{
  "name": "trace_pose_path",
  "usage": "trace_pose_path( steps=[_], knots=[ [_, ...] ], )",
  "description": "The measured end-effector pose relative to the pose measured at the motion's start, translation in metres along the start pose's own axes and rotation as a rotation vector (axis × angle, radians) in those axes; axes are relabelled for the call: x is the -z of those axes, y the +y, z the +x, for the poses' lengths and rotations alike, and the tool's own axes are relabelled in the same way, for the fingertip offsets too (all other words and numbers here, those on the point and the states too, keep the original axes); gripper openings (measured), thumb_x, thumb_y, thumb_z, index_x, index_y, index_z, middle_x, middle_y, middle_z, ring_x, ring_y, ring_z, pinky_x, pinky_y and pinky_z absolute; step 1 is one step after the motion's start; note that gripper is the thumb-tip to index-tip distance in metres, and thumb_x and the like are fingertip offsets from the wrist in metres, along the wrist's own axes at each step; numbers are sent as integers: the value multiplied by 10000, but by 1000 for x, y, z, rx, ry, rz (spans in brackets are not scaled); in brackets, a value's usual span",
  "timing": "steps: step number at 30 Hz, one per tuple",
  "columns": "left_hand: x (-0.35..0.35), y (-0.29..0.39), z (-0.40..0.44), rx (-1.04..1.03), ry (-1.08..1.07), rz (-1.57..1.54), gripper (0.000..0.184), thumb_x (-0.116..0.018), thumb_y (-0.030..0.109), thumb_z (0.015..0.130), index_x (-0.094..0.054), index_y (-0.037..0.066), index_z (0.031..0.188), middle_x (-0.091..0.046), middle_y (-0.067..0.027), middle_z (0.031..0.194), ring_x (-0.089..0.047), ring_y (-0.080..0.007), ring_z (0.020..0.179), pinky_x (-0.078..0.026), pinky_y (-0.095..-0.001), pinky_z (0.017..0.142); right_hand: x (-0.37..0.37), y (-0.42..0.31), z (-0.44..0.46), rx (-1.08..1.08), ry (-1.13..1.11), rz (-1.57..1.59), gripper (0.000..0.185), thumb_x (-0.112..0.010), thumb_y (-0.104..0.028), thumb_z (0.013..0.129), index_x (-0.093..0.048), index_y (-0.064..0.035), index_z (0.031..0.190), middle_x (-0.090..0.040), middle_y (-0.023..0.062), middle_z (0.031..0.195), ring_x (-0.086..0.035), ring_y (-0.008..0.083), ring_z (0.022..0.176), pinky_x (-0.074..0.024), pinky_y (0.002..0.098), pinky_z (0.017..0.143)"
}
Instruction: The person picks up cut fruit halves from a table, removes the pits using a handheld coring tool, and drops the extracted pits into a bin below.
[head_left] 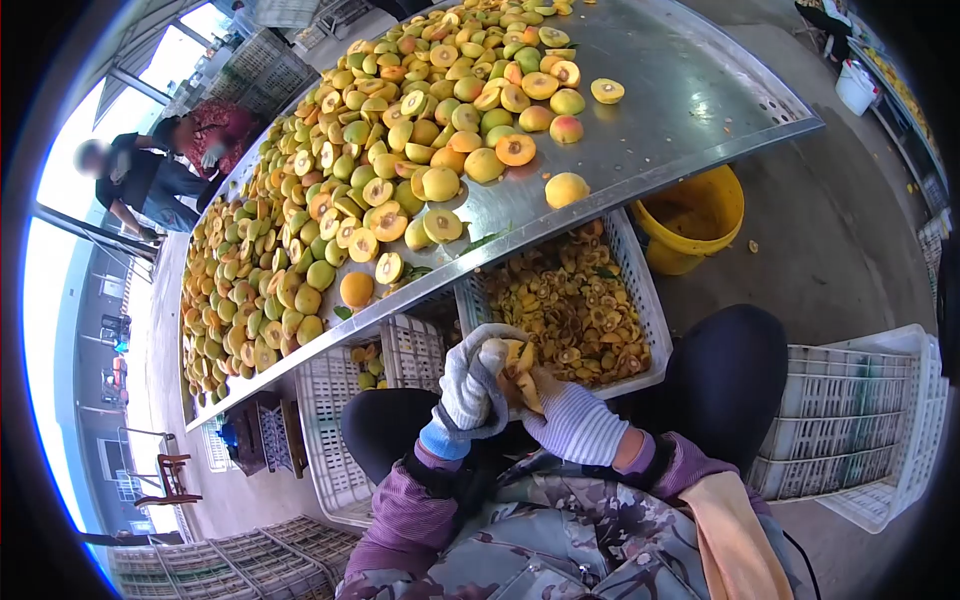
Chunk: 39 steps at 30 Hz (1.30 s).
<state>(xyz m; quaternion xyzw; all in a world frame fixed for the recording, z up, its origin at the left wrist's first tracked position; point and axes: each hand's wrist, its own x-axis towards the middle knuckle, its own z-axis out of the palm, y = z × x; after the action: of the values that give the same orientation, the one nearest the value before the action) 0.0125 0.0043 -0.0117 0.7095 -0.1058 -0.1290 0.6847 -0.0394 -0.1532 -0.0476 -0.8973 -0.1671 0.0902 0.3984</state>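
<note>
My left hand [472, 378], in a grey-white knit glove, is closed around a piece of yellow-orange fruit [520, 372] in front of my lap. Against the same fruit, my right hand [570, 420] is closed too, in a striped glove; whether it also holds a tool is hidden. Just beyond both hands, a white crate [655, 345] holds many small fruit scraps and pits [575, 310]. Halved and whole yellow-green fruits [385, 150] are heaped on the metal table [690, 110] above it.
A yellow bucket [690, 220] stands right of the scrap crate. White crates [840, 420] are at the right, with others [330, 430] beside my left knee and at the lower left. Two people [150, 175] are beyond the table's left side. A white bucket [856, 88] stands far right.
</note>
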Motion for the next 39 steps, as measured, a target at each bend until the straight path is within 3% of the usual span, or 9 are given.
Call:
trace_pose_path(
  steps=[2,12,18,23,27,30,36,38,39],
  knots=[
    [8,2,1,28,-73,24,643,-524,570,882,-583,-29,1108,-642,-106,964,-605,-165,903,-474,-290,840,-3,2,4,241,100,430,430,-568,-220,864,-432,48,1172,-617,248,754,-621,427,710,-515,483,637],
    [-20,-17,6,69,200,-369,653,-510,579,893,-574,-36,1102,-651,-136,949,-630,-205,877,-506,-315,816,-3,1,3,-75,48,296,312,-584,-138,840,-508,-1,1110,-612,159,799,-620,352,706,-512,404,663],
    [-12,-21,4,32,26,-272,657,-546,590,855,-630,-53,959,-668,-161,859,-660,-202,748,-545,-305,683,34,-18,-1,-407,-509,912,236,-596,-176,855,-529,-18,1017,-615,197,810,-606,401,748,-502,431,704],
    [-8,-10,10,5,-83,-125,632,-558,576,849,-658,-45,914,-683,-134,827,-662,-188,735,-536,-297,677,-1,0,-4,261,2,561,182,-598,-169,869,-533,-30,966,-619,87,791,-631,206,712,-499,326,618],
    [-16,-1,11,-59,3,-70,641,-546,583,853,-661,-45,905,-680,-126,807,-655,-184,716,-533,-301,667,12,-3,-1,239,-37,697,182,-587,-168,872,-532,-25,971,-619,104,796,-634,233,735,-501,357,642],
    [-22,-1,9,-30,5,-233,662,-533,596,858,-648,-53,920,-676,-133,806,-652,-190,704,-536,-307,662,27,-3,0,-293,-669,1108,206,-578,-179,879,-528,-4,975,-618,132,772,-628,264,679,-503,380,613],
    [-23,4,5,-13,110,-112,778,-453,686,852,-626,-68,932,-667,-164,804,-652,-209,687,-543,-314,654,-13,0,6,516,414,271,173,-594,-187,891,-506,-38,881,-521,43,570,-486,115,385,-385,258,350],
    [-17,7,2,21,5,-131,782,-455,690,849,-620,-70,929,-662,-177,813,-648,-225,670,-543,-319,640,28,-16,-7,-247,-631,1380,171,-604,-191,892,-514,-53,849,-508,38,565,-477,118,389,-395,274,351],
    [-17,8,2,21,6,-126,782,-455,690,849,-620,-70,929,-662,-177,813,-648,-225,670,-543,-319,640,25,-16,-10,-234,-710,1584,203,-607,-210,900,-517,-56,802,-504,25,563,-460,109,383,-382,271,344]
  ],
)
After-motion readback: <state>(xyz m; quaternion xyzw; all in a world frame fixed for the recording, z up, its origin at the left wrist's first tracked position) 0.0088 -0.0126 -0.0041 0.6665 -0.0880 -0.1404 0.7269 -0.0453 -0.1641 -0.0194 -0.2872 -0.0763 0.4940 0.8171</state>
